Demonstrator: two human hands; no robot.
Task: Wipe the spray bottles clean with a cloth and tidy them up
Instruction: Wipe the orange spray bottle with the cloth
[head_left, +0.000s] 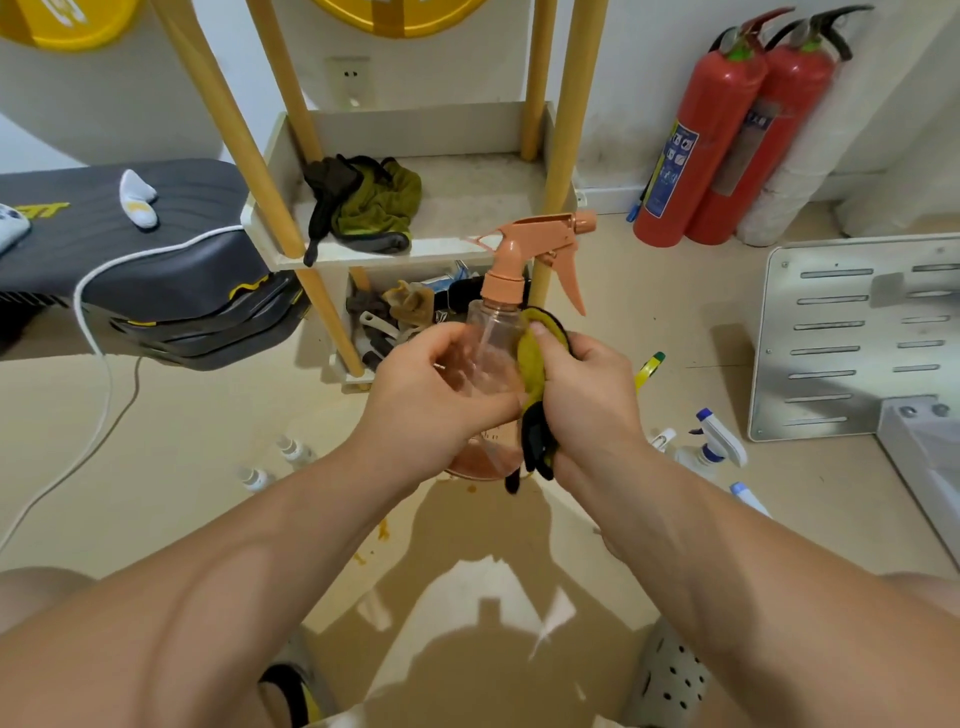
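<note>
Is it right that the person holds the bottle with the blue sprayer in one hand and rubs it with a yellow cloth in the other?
Not quite. The head view shows the sprayer on the held bottle is peach-orange, not blue. The left hand holds it, and the right hand rubs it with the yellow cloth.

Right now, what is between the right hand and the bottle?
In the head view, a yellow-green cloth lies between the right hand and the bottle.

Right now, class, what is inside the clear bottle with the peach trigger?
Inside the clear bottle a thin dip tube runs down, and reddish liquid sits at the bottom. The left hand and cloth cover its middle.
</note>
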